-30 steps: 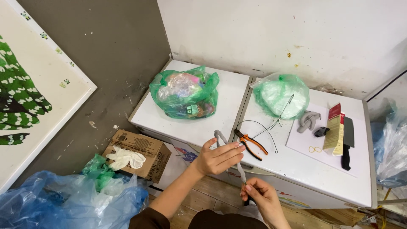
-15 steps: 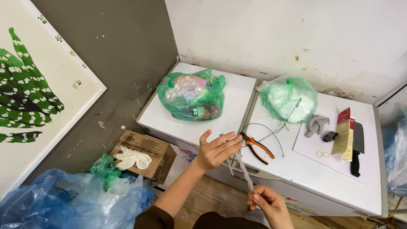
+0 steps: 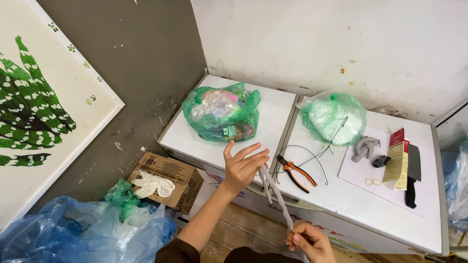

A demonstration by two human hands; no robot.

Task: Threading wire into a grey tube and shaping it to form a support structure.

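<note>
My left hand [image 3: 242, 165] is raised with its fingers spread, and the upper end of a twisted grey-white cord [image 3: 275, 195] rests against its fingertips. The cord runs down and to the right to my right hand [image 3: 310, 241], which pinches its lower end near the bottom edge of the view. Both hands hover in front of the white chest [image 3: 351, 204]. Orange-handled pliers [image 3: 296, 171] lie on the chest just right of my left hand, beside a loop of thin wire [image 3: 312, 158].
On the chest are two green plastic bags [image 3: 223, 113] [image 3: 332, 117], a grey bundle [image 3: 364, 147], a red and tan packet [image 3: 397, 159] and a black-handled cleaver [image 3: 413, 174]. Lower left: a cardboard box [image 3: 168, 173] with white gloves and blue plastic bags [image 3: 83, 234].
My left hand has gone from gripping the cord's top to an open, spread hand with the cord against its fingertips. The view has shifted so that the chest sits further right.
</note>
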